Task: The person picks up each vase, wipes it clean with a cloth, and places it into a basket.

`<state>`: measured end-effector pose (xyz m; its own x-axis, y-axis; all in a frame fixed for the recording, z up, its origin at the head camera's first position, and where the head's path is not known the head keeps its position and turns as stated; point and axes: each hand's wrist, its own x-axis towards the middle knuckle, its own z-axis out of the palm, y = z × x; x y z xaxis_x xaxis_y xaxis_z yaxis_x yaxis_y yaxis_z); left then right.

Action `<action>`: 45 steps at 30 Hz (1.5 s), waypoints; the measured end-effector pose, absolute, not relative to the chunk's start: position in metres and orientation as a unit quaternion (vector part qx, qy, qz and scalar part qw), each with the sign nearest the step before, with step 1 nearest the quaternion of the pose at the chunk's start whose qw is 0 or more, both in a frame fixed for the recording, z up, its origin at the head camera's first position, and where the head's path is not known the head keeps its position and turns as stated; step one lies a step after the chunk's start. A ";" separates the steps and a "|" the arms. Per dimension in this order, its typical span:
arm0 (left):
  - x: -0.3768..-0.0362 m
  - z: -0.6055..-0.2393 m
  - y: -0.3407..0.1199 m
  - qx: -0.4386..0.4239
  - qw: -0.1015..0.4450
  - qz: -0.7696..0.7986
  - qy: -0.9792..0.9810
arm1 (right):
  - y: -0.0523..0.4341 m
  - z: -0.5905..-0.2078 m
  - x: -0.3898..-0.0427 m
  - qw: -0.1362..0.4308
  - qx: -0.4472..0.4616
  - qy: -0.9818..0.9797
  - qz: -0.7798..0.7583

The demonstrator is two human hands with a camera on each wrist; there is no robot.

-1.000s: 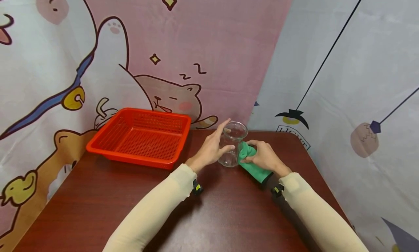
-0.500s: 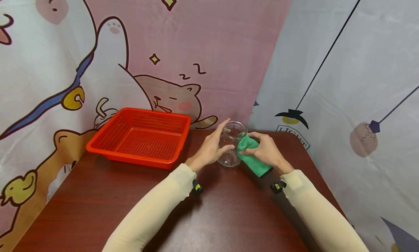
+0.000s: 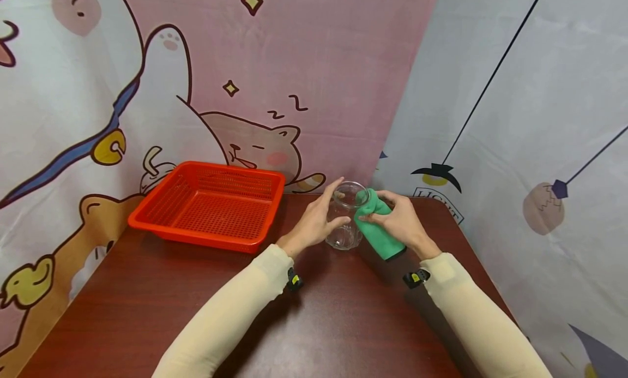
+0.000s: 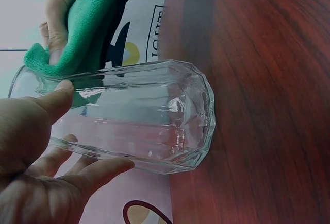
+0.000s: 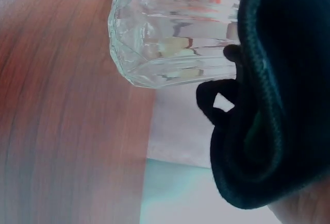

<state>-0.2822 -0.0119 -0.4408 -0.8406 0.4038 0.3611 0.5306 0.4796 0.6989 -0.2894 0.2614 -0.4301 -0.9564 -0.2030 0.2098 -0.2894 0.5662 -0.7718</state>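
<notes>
A clear glass vase with panelled sides and a round rim stands upright near the table's back edge. My left hand holds its left side, the thumb and fingers spread round the glass in the left wrist view. My right hand grips a folded green cloth with a dark edge, against the vase's right side just below the rim. In the right wrist view the cloth looks nearly black and hides most of that hand. The faceted base of the vase faces the tabletop.
To the left, a red perforated plastic basket sits at the back of the dark reddish wooden table. Cartoon-printed curtains hang right behind the table and along its right side.
My right hand has moved the cloth upward along the vase's right side, from mid-body to just below the rim. The left hand and the vase have stayed in place.
</notes>
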 end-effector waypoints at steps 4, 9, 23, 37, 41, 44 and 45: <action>-0.284 -0.439 -0.011 -0.274 0.075 -0.423 -0.861 | 0.265 -0.424 -0.288 0.054 0.124 -0.874 0.466; -0.285 -0.438 -0.010 -0.281 0.076 -0.418 -0.860 | 0.271 -0.415 -0.285 0.072 0.113 -0.869 0.477; -0.286 -0.428 -0.009 -0.268 0.059 -0.425 -0.863 | 0.276 -0.411 -0.287 0.095 0.114 -0.865 0.480; -0.278 -0.440 -0.002 -0.238 0.083 -0.429 -0.867 | 0.284 -0.420 -0.280 0.093 0.096 -0.866 0.483; -0.278 -0.440 -0.003 -0.230 0.089 -0.430 -0.868 | 0.286 -0.421 -0.278 0.086 0.096 -0.865 0.485; -0.279 -0.435 -0.007 -0.232 0.089 -0.425 -0.870 | 0.287 -0.422 -0.279 0.087 0.099 -0.862 0.489; -0.280 -0.432 -0.009 -0.234 0.086 -0.424 -0.870 | 0.287 -0.422 -0.279 0.087 0.098 -0.861 0.491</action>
